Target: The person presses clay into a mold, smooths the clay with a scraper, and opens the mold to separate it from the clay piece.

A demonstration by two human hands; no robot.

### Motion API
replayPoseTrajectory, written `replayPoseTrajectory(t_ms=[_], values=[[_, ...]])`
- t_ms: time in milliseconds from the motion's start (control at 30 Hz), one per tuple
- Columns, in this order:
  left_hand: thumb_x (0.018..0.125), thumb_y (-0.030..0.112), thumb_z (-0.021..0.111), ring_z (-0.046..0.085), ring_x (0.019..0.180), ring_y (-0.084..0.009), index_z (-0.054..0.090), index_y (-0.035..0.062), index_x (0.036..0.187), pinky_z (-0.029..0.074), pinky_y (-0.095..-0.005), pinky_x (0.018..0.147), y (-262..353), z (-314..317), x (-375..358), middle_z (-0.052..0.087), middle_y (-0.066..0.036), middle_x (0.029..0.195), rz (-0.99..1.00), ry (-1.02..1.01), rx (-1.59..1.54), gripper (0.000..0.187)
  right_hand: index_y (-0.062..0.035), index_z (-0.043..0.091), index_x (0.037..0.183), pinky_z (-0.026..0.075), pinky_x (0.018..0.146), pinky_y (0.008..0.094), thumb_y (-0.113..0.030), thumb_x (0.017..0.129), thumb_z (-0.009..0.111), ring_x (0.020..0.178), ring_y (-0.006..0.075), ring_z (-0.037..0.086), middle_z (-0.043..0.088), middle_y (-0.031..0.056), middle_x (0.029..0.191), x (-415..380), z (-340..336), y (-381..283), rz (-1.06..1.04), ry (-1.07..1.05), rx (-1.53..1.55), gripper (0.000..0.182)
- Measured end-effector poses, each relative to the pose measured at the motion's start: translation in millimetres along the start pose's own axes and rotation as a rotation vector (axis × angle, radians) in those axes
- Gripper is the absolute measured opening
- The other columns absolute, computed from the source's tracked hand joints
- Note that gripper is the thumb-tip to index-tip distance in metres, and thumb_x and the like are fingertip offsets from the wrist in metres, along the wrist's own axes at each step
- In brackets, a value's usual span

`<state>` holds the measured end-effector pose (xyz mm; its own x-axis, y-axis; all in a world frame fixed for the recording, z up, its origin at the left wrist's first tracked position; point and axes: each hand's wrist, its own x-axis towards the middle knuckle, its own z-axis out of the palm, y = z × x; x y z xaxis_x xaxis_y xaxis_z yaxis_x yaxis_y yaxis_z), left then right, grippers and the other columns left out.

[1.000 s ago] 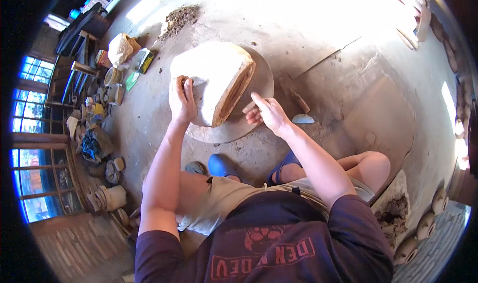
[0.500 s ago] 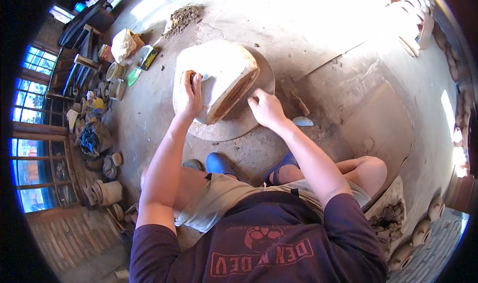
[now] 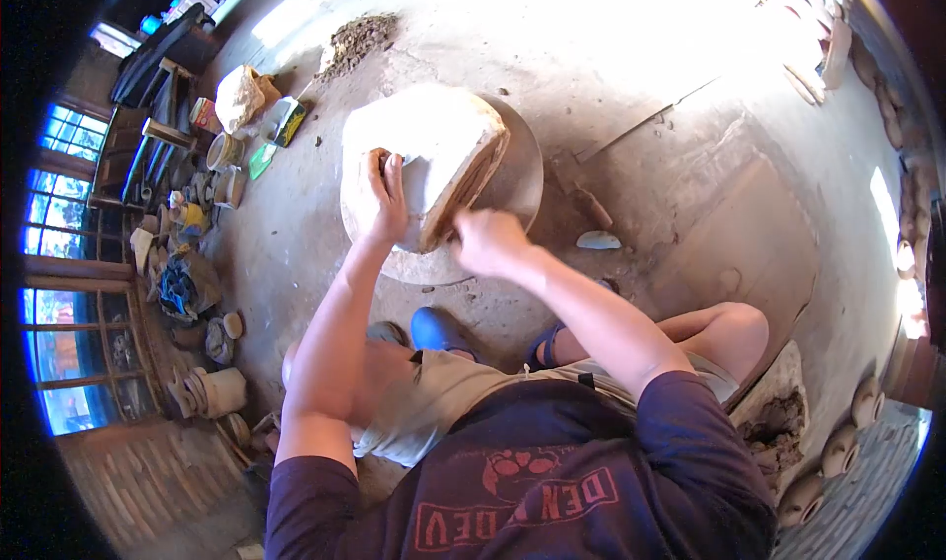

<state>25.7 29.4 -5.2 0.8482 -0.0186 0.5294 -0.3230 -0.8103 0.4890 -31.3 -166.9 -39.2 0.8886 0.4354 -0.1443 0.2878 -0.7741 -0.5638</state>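
Note:
A bulky white block, with the look of a plaster mould, leans on a round grey disc on the floor. Its brown, hollow-looking side faces right. My left hand lies against the white face, fingers and thumb stretched out and a little apart. At the lower end of the brown side is my right hand, its fingers curled together and slightly blurred. Whatever those fingers may hold is hidden. A small grey patch shows on the white face beside my left thumb.
A long thin blade, a brown stick and a pale flat piece lie on the floor at right. Tubs and bags line the left side. Clay crumbs are heaped behind; pots stand at lower right.
My right hand has moved left and down, from beside the block to the lower end of its brown side. My left hand stays against the white face.

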Motion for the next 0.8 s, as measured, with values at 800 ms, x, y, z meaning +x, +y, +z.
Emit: replayPoseTrajectory(t_ms=[800], values=[[0.11, 0.029, 0.053, 0.065, 0.09, -0.0248, 0.062, 0.0015, 0.108, 0.051, -0.037, 0.084, 11, -12, 2, 0.067, -0.014, 0.096, -0.099, -0.02, -0.238, 0.029, 0.0041, 0.074, 0.103, 0.057, 0.063, 0.0343, -0.034, 0.098, 0.072, 0.066, 0.0179, 0.069, 0.074, 0.014, 0.085, -64, 17, 13, 0.233, 0.118, 0.927, 0.038]])
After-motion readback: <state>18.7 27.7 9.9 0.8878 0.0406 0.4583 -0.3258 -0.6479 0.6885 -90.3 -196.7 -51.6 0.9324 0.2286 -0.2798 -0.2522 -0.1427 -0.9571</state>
